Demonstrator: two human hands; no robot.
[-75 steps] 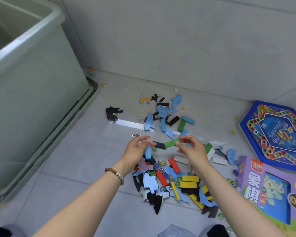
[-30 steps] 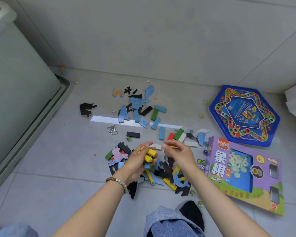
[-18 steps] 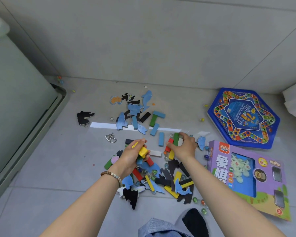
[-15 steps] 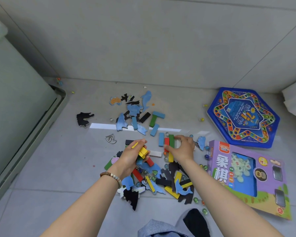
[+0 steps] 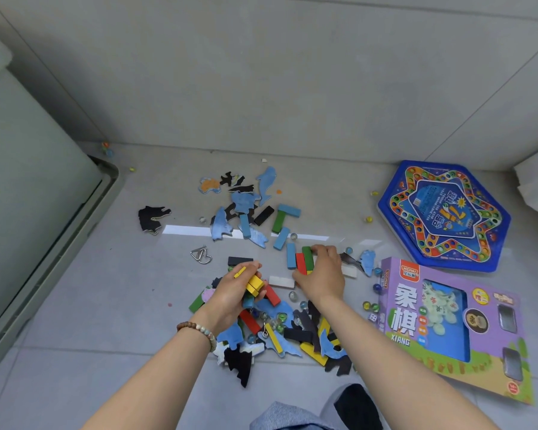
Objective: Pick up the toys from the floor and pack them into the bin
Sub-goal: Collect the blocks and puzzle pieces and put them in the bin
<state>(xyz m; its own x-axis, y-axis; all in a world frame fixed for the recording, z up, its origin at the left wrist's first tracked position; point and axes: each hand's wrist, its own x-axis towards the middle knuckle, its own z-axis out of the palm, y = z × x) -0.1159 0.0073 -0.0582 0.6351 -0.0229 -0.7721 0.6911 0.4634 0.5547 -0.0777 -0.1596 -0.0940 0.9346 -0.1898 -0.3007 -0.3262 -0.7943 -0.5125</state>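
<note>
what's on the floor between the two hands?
Head view: a white block lies between the left hand, gripping yellow blocks, and the right hand, gripping red and green blocks; a loose red block and a clear marble lie just nearer the camera.

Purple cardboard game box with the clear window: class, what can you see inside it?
Through the window of the purple cardboard game box, pale green playing pieces lie on a blue insert. Two small side windows show something grey. The printed card hides everything else inside.

One bin (image 5: pixel 28 197) is standing; one hexagonal board (image 5: pixel 443 216), one purple game box (image 5: pixel 448 324), one white die (image 5: pixel 372 317) and four loose light-blue blocks (image 5: pixel 281 238) are lying on the floor (image 5: pixel 75 383).
</note>
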